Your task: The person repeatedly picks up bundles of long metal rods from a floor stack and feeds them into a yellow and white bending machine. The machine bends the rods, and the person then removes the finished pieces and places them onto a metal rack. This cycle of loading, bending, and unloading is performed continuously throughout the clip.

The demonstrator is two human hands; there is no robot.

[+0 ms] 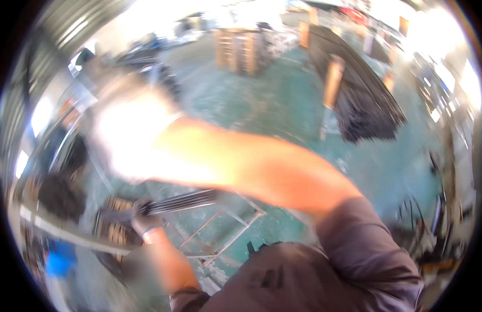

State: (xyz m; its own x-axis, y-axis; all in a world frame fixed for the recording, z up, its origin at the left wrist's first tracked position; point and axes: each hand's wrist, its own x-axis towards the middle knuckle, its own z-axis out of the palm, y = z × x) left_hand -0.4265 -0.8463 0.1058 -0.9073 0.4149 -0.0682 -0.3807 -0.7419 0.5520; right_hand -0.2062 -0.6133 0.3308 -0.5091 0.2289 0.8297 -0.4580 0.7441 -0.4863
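Bundle of rods: dark metal, thin, dull sheen, lighter streaks along the lengths. Left hand closes around it in a grey cloth glove, matt. Right hand: glove overexposed, material not readable. Sleeve: dark grey-purple woven cloth, matt, creased. Frame under the bundle: thin pale metal bar, satin finish. Floor: green painted concrete, worn, blotchy, rough. Stack of dark bars: blackish metal, matt. Posts beside it: orange-brown, wood-like, blurred.
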